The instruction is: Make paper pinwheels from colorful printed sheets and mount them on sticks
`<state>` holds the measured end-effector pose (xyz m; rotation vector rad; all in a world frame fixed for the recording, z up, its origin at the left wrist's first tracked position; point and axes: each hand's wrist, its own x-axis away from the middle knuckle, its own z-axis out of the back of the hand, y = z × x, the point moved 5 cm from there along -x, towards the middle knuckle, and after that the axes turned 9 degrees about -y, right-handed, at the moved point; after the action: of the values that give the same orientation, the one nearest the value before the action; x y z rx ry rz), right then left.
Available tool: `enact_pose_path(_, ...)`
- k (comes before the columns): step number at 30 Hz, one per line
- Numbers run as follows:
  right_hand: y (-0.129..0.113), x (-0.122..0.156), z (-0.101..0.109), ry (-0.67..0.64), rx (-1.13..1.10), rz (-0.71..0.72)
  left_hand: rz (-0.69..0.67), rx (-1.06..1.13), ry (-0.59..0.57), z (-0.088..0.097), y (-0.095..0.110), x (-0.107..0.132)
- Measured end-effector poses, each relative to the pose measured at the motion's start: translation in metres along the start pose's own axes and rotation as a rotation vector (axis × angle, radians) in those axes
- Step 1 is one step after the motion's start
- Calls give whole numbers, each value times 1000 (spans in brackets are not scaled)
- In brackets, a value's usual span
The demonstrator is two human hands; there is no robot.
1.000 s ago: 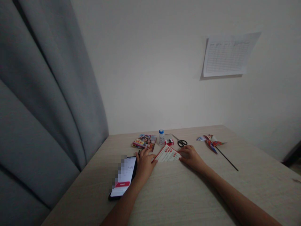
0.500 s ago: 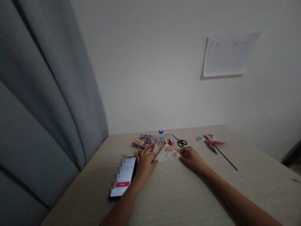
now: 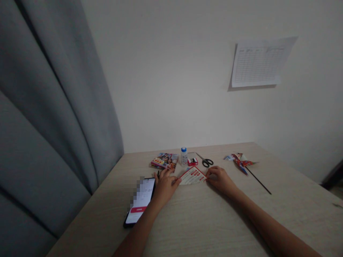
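Note:
A folded paper triangle (image 3: 193,176), pale with red print and a red edge, stands between my hands with its point toward the wall. My left hand (image 3: 166,184) pinches its left corner between thumb and forefinger, the other fingers spread on the table. At the right corner, the fingertips of my right hand (image 3: 218,178) are closed on the paper. Just behind it are a small red-and-white box (image 3: 192,162) and a white glue bottle (image 3: 184,157) with a blue cap. Black-handled scissors (image 3: 207,162) lie beyond my right hand.
A phone (image 3: 140,203) with a lit screen lies beside my left forearm. Colourful printed leaflets (image 3: 164,160) are stacked at the back left. To the right rests a paper pinwheel (image 3: 241,162) on a dark stick. A grey curtain (image 3: 53,107) hangs along the left side.
The paper triangle has shifted slightly to the right and its peak sits lower. Its left corner shows more clearly in my left fingers. The other objects have stayed in place.

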<state>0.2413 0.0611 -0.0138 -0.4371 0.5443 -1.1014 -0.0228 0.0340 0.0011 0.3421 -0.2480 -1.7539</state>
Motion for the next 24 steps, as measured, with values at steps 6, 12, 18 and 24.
enact_pose_path(6, -3, 3, 2, -16, 40, 57, 35, 45, 17, -3, -7, -2)
enact_pose_path(12, -3, 4, 8, -130, -18, 60, 25, 6, -55, -2, -7, -1)
enact_pose_path(18, 1, 2, 8, -158, -147, 88, 11, -3, -114, -1, -11, 1)
enact_pose_path(24, -9, 4, 5, -145, -61, 119, -44, -39, -167, 0, -10, 5)
